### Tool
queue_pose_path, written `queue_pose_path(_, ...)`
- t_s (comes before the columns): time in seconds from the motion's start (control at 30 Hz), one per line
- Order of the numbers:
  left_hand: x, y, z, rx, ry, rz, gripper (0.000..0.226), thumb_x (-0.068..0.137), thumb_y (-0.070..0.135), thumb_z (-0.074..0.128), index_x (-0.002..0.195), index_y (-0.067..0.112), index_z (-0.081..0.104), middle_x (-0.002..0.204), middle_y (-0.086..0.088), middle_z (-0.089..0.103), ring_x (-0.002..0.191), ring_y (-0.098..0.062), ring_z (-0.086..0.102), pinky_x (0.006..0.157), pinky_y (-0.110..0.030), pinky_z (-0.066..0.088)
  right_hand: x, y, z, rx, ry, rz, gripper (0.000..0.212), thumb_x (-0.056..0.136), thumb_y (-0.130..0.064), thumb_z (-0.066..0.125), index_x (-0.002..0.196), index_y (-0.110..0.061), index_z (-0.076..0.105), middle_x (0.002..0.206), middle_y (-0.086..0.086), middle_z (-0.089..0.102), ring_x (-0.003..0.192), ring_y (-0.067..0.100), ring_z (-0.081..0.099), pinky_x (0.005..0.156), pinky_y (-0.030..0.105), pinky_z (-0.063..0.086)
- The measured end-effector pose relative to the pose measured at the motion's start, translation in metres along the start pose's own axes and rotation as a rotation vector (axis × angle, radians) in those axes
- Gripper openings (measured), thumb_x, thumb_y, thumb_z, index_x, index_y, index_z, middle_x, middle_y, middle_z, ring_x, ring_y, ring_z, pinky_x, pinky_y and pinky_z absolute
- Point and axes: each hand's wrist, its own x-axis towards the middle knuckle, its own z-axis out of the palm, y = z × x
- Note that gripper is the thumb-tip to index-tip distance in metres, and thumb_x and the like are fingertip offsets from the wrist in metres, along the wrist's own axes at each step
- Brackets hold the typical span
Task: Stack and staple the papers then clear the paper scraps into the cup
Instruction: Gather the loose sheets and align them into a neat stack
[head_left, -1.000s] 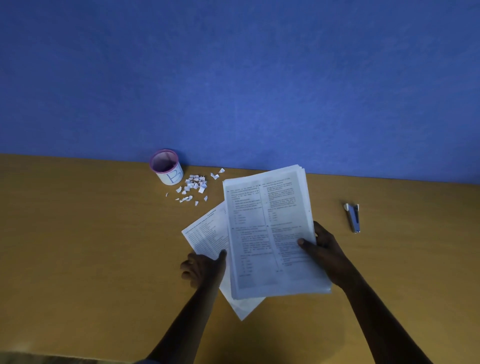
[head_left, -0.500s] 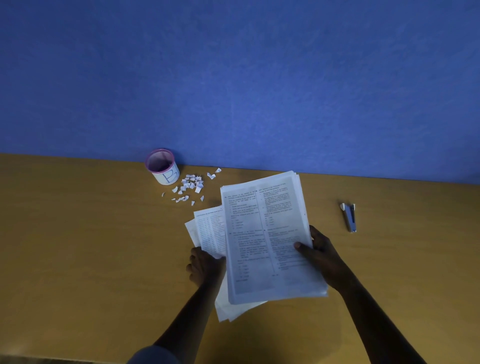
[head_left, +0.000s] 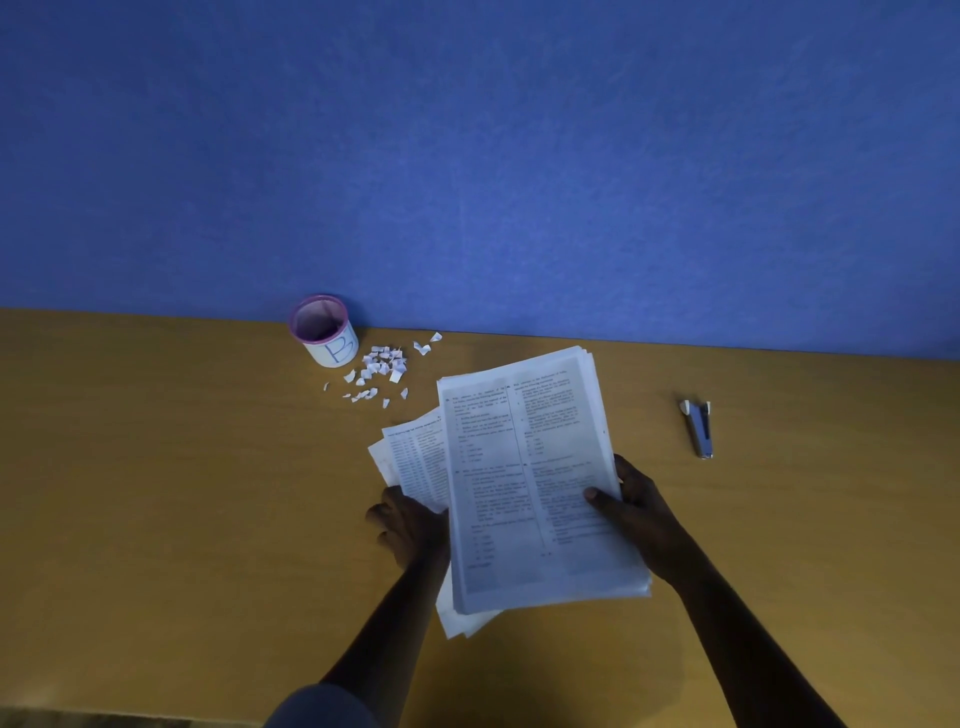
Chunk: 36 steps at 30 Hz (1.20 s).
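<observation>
The right hand (head_left: 636, 514) grips the thick stack of papers (head_left: 524, 467) at its right edge, thumb pressed flat on the top page and fingers tucked underneath. The left hand (head_left: 410, 525) curls around the edge of the loose sheets (head_left: 415, 457) poking out beneath the stack. On the table (head_left: 156, 467), paper scraps (head_left: 382, 369) lie just beside the cup (head_left: 324, 332). The stapler (head_left: 698, 428) lies well apart, to the right.
</observation>
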Motion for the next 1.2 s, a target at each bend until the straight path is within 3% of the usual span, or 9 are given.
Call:
queue_pose_path(0.1, -0.005, 0.003, -0.005, -0.149, -0.008, -0.043, 0.081, 0.076, 0.031, 0.085, 0.135, 0.009, 0.033, 0.139, -0.021, 0.043, 0.125, -0.042, 0.052, 0.098, -0.047, 0.046, -0.001, 0.000, 0.003, 0.004, -0.001, 0.006, 0.047, 0.096, -0.008, 0.068, 0.140, -0.015, 0.055, 0.128, 0.011, 0.071, 0.114, 0.035, 0.071, 0.089, 0.062, 0.060)
queue_pose_path(0.23, -0.003, 0.001, -0.007, -0.201, -0.031, -0.064, 0.081, 0.082, 0.052, 0.066, 0.141, 0.004, 0.039, 0.134, -0.021, 0.060, 0.126, -0.042, 0.057, 0.105, -0.048, 0.047, -0.002, -0.001, 0.003, 0.005, -0.008, 0.001, 0.046, 0.097, -0.005, 0.066, 0.140, -0.013, 0.054, 0.128, 0.011, 0.071, 0.114, 0.035, 0.071, 0.088, 0.058, 0.061)
queue_pose_path(0.33, 0.008, -0.011, -0.005, -0.032, -0.002, -0.029, 0.054, 0.077, 0.051, 0.073, 0.113, 0.012, 0.063, 0.112, -0.013, 0.071, 0.106, -0.036, 0.067, 0.091, -0.050, 0.059, -0.003, -0.001, 0.002, 0.009, 0.000, 0.003, 0.046, 0.097, -0.003, 0.065, 0.140, -0.013, 0.054, 0.127, 0.011, 0.072, 0.113, 0.035, 0.072, 0.086, 0.055, 0.063)
queue_pose_path(0.47, 0.026, -0.030, 0.008, 0.049, -0.010, 0.035, 0.057, 0.059, 0.063, 0.058, 0.091, 0.018, 0.072, 0.095, -0.007, 0.074, 0.091, -0.031, 0.070, 0.082, -0.049, 0.063, -0.005, 0.000, 0.002, 0.022, 0.008, 0.005, 0.046, 0.096, -0.003, 0.065, 0.141, -0.012, 0.055, 0.128, 0.013, 0.071, 0.114, 0.036, 0.071, 0.087, 0.057, 0.061)
queue_pose_path(0.63, -0.010, -0.010, -0.015, -0.082, 0.037, 0.127, 0.033, 0.083, 0.022, 0.080, 0.108, 0.009, 0.062, 0.106, -0.012, 0.073, 0.101, -0.035, 0.070, 0.075, -0.040, 0.057, -0.007, 0.001, 0.002, 0.039, 0.011, 0.003, 0.046, 0.096, -0.003, 0.066, 0.140, -0.011, 0.055, 0.129, 0.015, 0.071, 0.115, 0.037, 0.070, 0.091, 0.062, 0.058)
queue_pose_path(0.8, -0.012, -0.006, -0.018, -0.303, -0.029, 0.019, 0.071, 0.080, 0.016, 0.084, 0.137, 0.012, 0.041, 0.110, -0.014, 0.071, 0.108, -0.037, 0.066, 0.074, -0.038, 0.052, -0.009, 0.001, 0.004, 0.042, 0.008, -0.003, 0.047, 0.096, -0.004, 0.066, 0.141, -0.012, 0.056, 0.129, 0.014, 0.071, 0.116, 0.037, 0.070, 0.091, 0.062, 0.059)
queue_pose_path(0.87, -0.007, -0.009, -0.018, -0.382, -0.097, 0.000, 0.075, 0.077, 0.022, 0.088, 0.139, 0.015, 0.046, 0.107, -0.009, 0.075, 0.105, -0.033, 0.070, 0.080, -0.042, 0.059, -0.010, 0.001, 0.005, 0.041, 0.008, -0.002, 0.048, 0.095, -0.006, 0.067, 0.141, -0.013, 0.055, 0.129, 0.013, 0.071, 0.116, 0.036, 0.070, 0.091, 0.062, 0.059)
queue_pose_path(1.0, -0.006, -0.012, -0.024, -0.478, -0.346, 0.141, 0.025, 0.082, 0.034, 0.085, 0.097, 0.018, 0.073, 0.091, 0.000, 0.080, 0.096, -0.027, 0.077, 0.071, -0.035, 0.061, -0.012, 0.001, 0.005, 0.051, 0.008, 0.010, 0.047, 0.096, -0.004, 0.066, 0.140, -0.013, 0.055, 0.128, 0.014, 0.071, 0.115, 0.037, 0.071, 0.091, 0.063, 0.059)
queue_pose_path(1.2, -0.016, -0.003, -0.041, -0.701, -0.629, 0.257, 0.039, 0.087, 0.034, 0.078, 0.120, 0.013, 0.073, 0.115, -0.016, 0.077, 0.108, -0.037, 0.075, 0.091, -0.061, 0.061, -0.013, -0.003, 0.005, 0.107, 0.010, 0.042, 0.042, 0.097, 0.000, 0.062, 0.137, -0.011, 0.059, 0.126, 0.015, 0.073, 0.114, 0.038, 0.071, 0.091, 0.058, 0.060)
